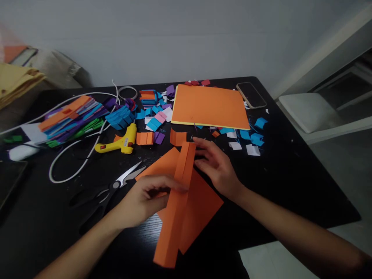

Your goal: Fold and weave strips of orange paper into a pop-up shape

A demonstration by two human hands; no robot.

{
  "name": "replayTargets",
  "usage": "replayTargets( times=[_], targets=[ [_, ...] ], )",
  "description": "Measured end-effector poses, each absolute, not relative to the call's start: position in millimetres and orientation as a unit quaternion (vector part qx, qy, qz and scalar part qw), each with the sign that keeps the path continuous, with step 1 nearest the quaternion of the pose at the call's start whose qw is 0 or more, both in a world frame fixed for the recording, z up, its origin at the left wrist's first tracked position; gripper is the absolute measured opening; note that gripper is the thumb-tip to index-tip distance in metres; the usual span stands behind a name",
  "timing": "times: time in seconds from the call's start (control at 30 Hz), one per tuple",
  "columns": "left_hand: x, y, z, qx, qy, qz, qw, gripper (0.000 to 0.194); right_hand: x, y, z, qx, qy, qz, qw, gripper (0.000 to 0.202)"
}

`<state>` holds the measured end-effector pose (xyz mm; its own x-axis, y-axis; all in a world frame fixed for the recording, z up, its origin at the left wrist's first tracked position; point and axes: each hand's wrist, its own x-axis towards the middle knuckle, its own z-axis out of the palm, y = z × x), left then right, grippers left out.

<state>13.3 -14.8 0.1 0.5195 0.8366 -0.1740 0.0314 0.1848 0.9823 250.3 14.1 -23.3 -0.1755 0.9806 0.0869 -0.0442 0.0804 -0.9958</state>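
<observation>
A long orange paper strip (pixel 174 211), folded lengthwise, slants across the front of the table. My left hand (pixel 145 199) is closed on its middle, index finger across the top face and thumb at the left side. At the far end, my right hand (pixel 216 164) curls its fingers against the strip's right edge, index fingertip at the top corner. Beneath the strip lies an orange paper sheet (pixel 200 205), turned cornerwise. A small folded orange piece (pixel 178 137) sits just beyond the strip's far end. Black-handled scissors (pixel 116 185) lie spread to the left of my left hand.
A yellow glue gun (pixel 123 141) with a white cable (pixel 56 180) lies at left, near bundled coloured strips (pixel 72 116). Orange sheets (pixel 210 106) are stacked at the back, beside a phone (pixel 251 95). Blue scraps (pixel 257 138) lie at right. A white chair (pixel 308 110) stands beyond.
</observation>
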Motion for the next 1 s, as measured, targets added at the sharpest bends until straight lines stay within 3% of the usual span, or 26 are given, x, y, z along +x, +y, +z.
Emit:
replayTargets(
  times=[0.13,0.23,0.37,0.5,0.67,0.83,1.0],
  targets=[
    [13,-14,-2,0.503,0.350,0.398,0.683,0.005,250,8,-20,-0.404,-0.721,0.318,0.463,0.030],
    [12,-11,1,0.430,0.348,0.505,0.663,0.016,248,4,-15,-0.348,-0.738,0.384,0.433,0.018],
    [13,-8,5,0.350,0.408,0.548,0.641,0.018,244,-1,-12,-0.336,-0.683,0.529,0.376,0.022],
    [17,-11,1,0.345,0.459,0.514,0.638,0.023,243,-4,-19,-0.331,-0.687,0.519,0.387,0.032],
    [22,-14,-6,0.353,0.466,0.400,0.706,0.028,243,-5,-27,-0.284,-0.733,0.451,0.422,0.066],
    [27,-11,-7,0.400,0.455,0.339,0.719,0.030,245,-4,-24,-0.238,-0.803,0.398,0.375,0.049],
    [31,-11,-8,0.475,0.463,0.337,0.668,0.024,247,-3,-25,-0.254,-0.781,0.433,0.372,0.023]
  ],
)
